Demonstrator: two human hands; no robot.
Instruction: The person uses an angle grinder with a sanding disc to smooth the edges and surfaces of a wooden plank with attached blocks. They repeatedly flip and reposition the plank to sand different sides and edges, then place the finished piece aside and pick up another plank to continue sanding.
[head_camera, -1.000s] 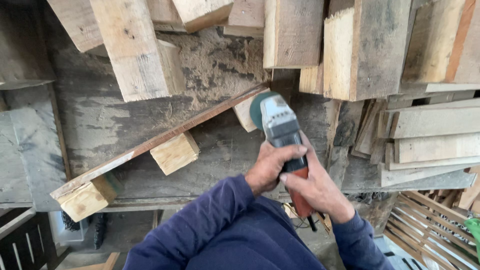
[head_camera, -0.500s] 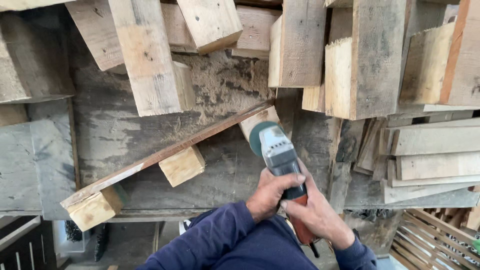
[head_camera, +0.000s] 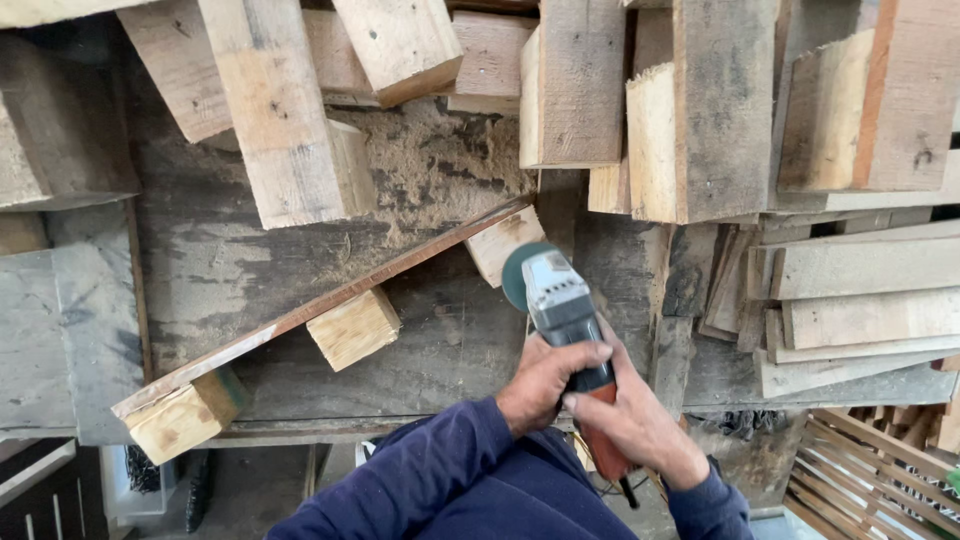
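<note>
I see both my left hand (head_camera: 545, 385) and right hand (head_camera: 640, 425), fingers wrapped around the grey-and-red angle grinder (head_camera: 565, 335), near the long wooden pallet slat (head_camera: 330, 300) on the desk (head_camera: 440, 340).

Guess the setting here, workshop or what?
Likely a rough woodworking shop: a worn workbench dusted with sawdust, stacked planks and a grinder held in both hands.

Counted: one angle grinder (head_camera: 560, 310), two hands on it, one long plank (head_camera: 330, 300) resting on three wooden blocks, first block (head_camera: 352, 328), one tabletop (head_camera: 220, 270).
</note>
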